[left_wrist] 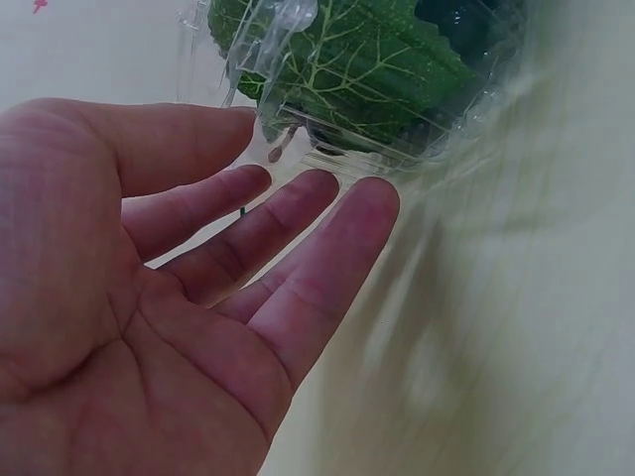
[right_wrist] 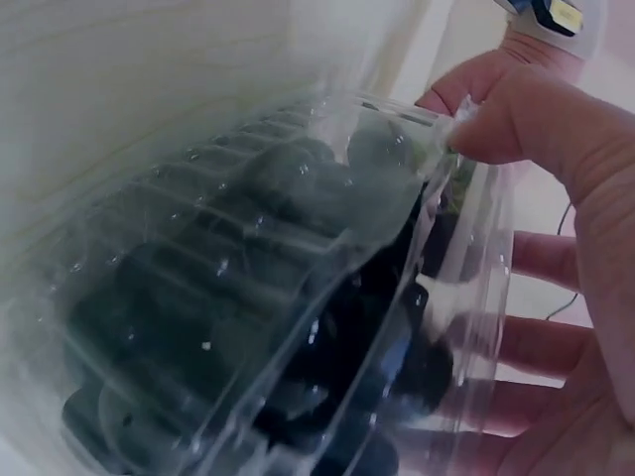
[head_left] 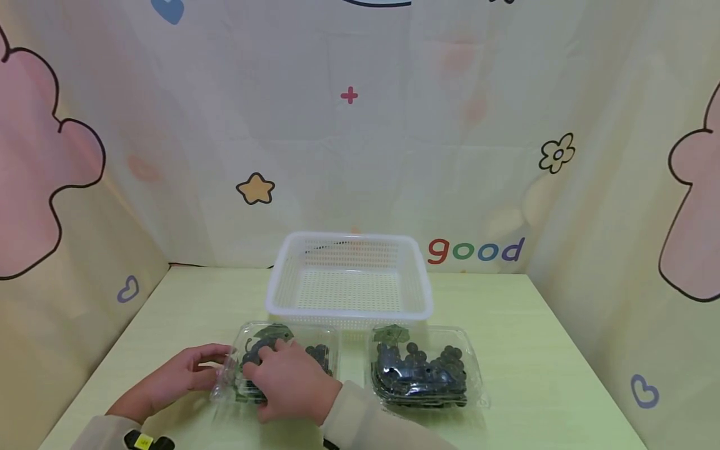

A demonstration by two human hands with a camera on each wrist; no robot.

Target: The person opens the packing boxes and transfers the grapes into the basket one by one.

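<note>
A clear plastic clamshell box point(head_left: 334, 334) of dark grapes point(head_left: 319, 355) with a green leaf point(left_wrist: 347, 69) stands at centre left in the head view. Its lid lies over the fruit. My right hand point(head_left: 298, 384) reaches across the lid, fingers spread over the top and thumb gripping the rim near a corner, as the right wrist view shows. Beside the left end is my left hand point(head_left: 182, 378), its fingers fairly straight and close to the plastic. Whether its thumb touches the box I cannot tell. The right hand hides much of the fruit.
To the right stands a second clear box point(head_left: 477, 378) of dark grapes with its own leaf. Behind both boxes is a white perforated plastic basket point(head_left: 349, 312). A patterned curtain point(head_left: 382, 156) surrounds the pale green table point(head_left: 540, 375) at the back and sides.
</note>
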